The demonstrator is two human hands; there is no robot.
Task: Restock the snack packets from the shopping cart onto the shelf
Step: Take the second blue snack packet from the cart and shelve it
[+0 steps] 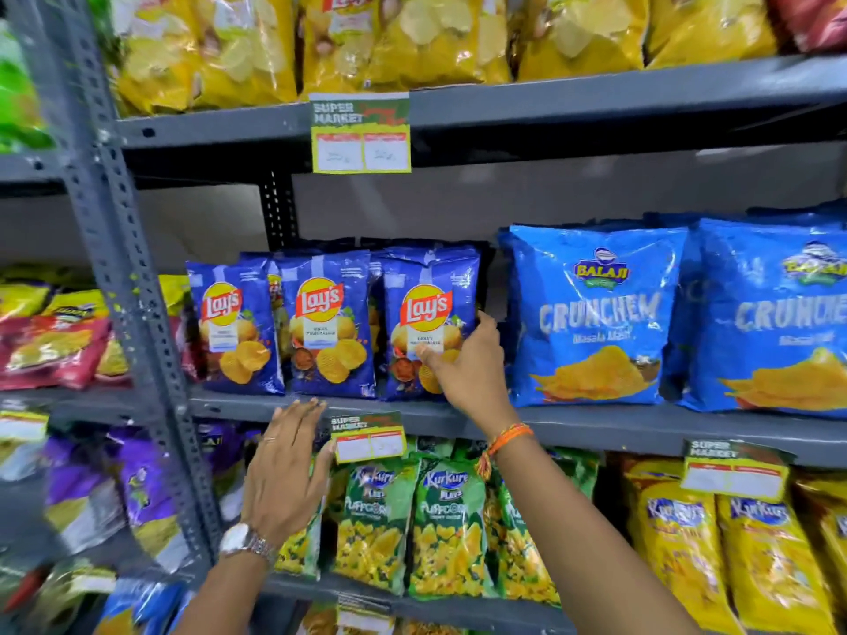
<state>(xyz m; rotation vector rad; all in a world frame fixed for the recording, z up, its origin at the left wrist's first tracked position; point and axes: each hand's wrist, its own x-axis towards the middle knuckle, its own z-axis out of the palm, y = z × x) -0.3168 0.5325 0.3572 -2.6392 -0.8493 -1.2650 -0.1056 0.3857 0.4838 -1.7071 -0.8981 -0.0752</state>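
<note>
Dark blue foil up front: the rightmost Lay's packet (428,323) stands upright on the middle shelf (596,423), third in a row of blue Lay's packets (284,323), with small print on its white panel too blurred to read. The right hand (463,359) has it, thumb pressed on the front face, fingers (488,325) curled round its right edge at three o'clock. An orange thread band (504,440) circles that wrist. Down at seven o'clock the left hand (286,460) is spread wide and flat, holding nothing, fingertips at the shelf lip beside a "SUPER MARKET" price tag (369,437); a wristwatch (245,540) shows on it. At three o'clock sit light blue Balaji "CRUNCHEM" bags (591,313). Below, at six o'clock, green Kurkure Puffcorn packets (444,524).
</note>
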